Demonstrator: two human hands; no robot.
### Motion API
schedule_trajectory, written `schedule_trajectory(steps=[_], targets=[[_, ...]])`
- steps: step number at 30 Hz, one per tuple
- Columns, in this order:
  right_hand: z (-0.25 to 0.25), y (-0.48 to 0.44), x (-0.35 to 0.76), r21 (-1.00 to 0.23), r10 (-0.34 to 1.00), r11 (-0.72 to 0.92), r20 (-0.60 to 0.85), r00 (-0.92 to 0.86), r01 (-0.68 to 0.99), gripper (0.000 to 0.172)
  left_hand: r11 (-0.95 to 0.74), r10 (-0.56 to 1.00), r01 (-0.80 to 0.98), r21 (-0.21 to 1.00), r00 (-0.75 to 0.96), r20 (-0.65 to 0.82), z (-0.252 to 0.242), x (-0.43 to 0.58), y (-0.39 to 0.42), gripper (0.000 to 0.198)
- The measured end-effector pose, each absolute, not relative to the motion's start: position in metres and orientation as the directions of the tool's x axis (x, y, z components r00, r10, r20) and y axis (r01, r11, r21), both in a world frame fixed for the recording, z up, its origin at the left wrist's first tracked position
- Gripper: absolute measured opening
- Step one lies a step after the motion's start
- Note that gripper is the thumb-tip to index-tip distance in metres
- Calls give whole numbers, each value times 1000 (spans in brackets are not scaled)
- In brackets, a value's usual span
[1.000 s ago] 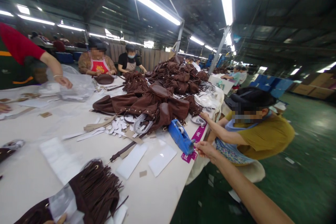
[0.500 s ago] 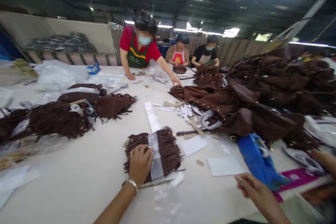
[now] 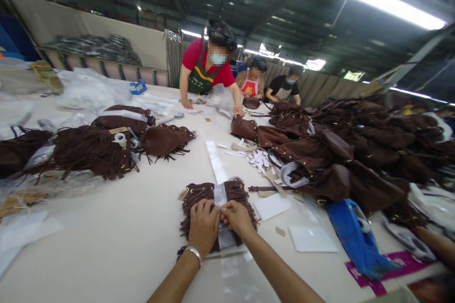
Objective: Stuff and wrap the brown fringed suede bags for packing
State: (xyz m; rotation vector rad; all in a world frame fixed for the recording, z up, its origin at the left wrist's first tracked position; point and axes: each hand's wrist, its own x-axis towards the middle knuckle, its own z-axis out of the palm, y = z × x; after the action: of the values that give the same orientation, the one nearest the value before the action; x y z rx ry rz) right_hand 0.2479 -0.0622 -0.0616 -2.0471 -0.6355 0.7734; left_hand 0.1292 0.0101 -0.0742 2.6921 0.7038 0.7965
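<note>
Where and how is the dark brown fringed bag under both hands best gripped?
The dark brown fringed bag is probably best gripped at its left and right sides, one hand from each: it lies low and broad on the white table, both sides exposed, while a translucent band crosses its middle, where the left hand and right hand work.

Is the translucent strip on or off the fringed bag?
On: the translucent strip crosses the fringed bag, where left hand and right hand meet.

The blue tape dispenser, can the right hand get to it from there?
Probably yes: only flat white sheets and a small tan piece seem to lie between the right hand and the blue tape dispenser. But its fingers are busy at the clear band around the fringed brown bag.
</note>
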Motion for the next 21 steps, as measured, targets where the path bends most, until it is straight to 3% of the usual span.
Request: schedule_trajectory(steps=[11,14,21], targets=[[-59,-50,236,-534,553,-756,-213,805,378,6,-852,510,342,397,712,482,-77,124,14,18],[-56,-46,234,-478,496,-806,-226,838,348,11,-857,501,331,396,715,487,-78,123,15,19],[-57,-36,241,-449,410,-869,-415,812,209,22,-867,485,319,383,715,504,-77,121,15,18]])
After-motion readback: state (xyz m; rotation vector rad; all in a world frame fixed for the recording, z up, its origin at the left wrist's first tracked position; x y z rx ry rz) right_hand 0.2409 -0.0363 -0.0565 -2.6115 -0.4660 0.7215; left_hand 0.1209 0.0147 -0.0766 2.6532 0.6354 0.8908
